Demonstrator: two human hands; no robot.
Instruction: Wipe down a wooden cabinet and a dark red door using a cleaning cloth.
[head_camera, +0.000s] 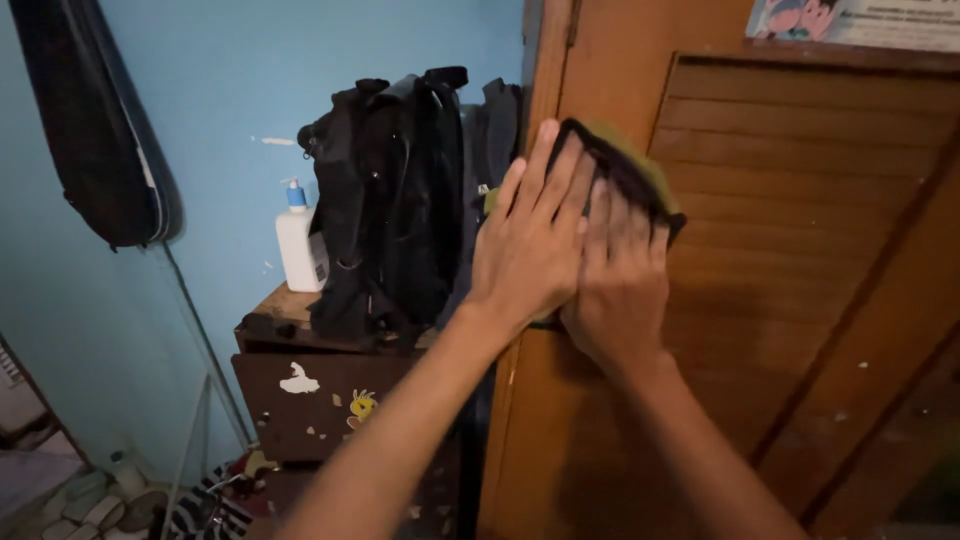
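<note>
Both my hands press flat against a brown wooden door (800, 250) with slatted panels. My right hand (622, 280) holds a dark cloth with an olive-green edge (630, 165) against the wood, fingers spread over it. My left hand (530, 235) lies partly over the right hand's fingers, its fingertips touching the cloth's upper left corner. Most of the cloth is hidden under the hands.
A black backpack (390, 200) stands on a dark wooden cabinet (320, 400) with stickers, left of the door. Beside it is a white pump bottle with a blue top (298, 245). A dark bag (95, 120) hangs on the light blue wall. Clutter lies on the floor lower left.
</note>
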